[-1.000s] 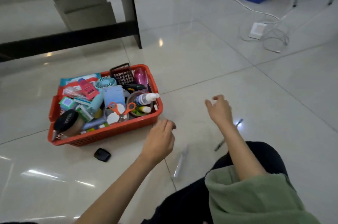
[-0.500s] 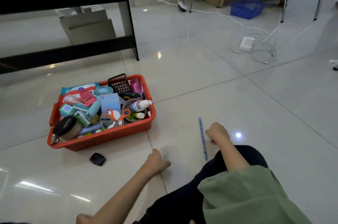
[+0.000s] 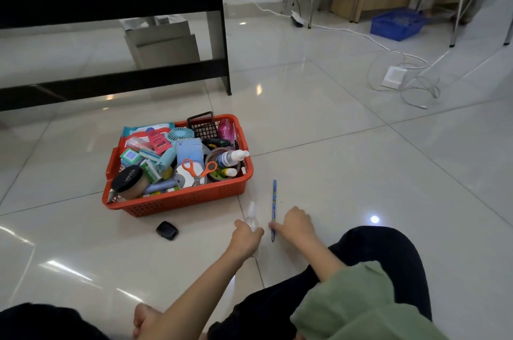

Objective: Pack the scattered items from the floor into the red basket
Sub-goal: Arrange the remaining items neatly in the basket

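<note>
The red basket stands on the tiled floor, heaped with several items such as orange scissors, a white spray bottle and a teal fan. Just in front of its right corner my left hand is closed around a small clear bottle, whose top pokes up past my fingers. Beside it my right hand pinches the near end of a blue pen that points away across the floor. A small black case lies alone before the basket.
A black table frame stands behind the basket. At the back right are a white cable with a power adapter, a blue basket and chair legs. My knee in black trousers is at lower right.
Both hands came down from near the basket to the floor in front of me. The left one closed on the clear bottle and the right one on the blue pen.
</note>
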